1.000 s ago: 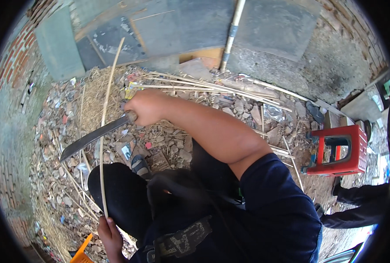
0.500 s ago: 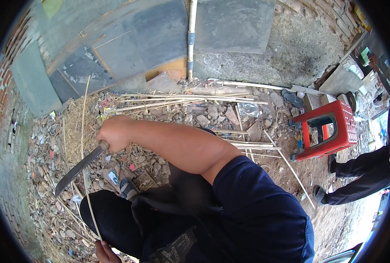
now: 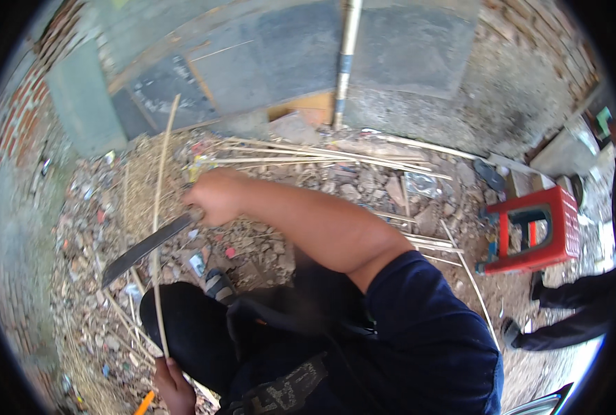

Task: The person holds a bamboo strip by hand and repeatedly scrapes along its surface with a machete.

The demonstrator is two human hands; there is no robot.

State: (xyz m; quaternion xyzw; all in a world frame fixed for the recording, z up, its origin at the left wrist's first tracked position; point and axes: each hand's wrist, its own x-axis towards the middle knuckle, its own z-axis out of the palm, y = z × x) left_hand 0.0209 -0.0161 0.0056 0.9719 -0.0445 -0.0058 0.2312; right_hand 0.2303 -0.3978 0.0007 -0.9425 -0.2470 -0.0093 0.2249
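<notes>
My right hand (image 3: 214, 197) is closed around the handle of a machete. The dark machete blade (image 3: 145, 250) points down to the left and crosses a long thin bamboo strip (image 3: 158, 207); whether the two touch I cannot tell. At the lower edge my left hand (image 3: 174, 387) pinches the lower end of that strip, which stands nearly upright in the view, beside my dark-clothed knee (image 3: 187, 318). Part of an orange object (image 3: 144, 403) shows next to the left hand.
Several pale strips (image 3: 322, 155) lie across the rubble ahead, more (image 3: 436, 243) to the right. A red stool (image 3: 539, 228) stands at the right, near another person's dark-trousered legs (image 3: 571, 311). Board-covered walls (image 3: 273, 59) and a white pipe (image 3: 346, 62) rise at the back.
The whole view has shifted, so the scene sits further right. Both hands keep their hold on machete and strip. The orange object has come into view by the left hand.
</notes>
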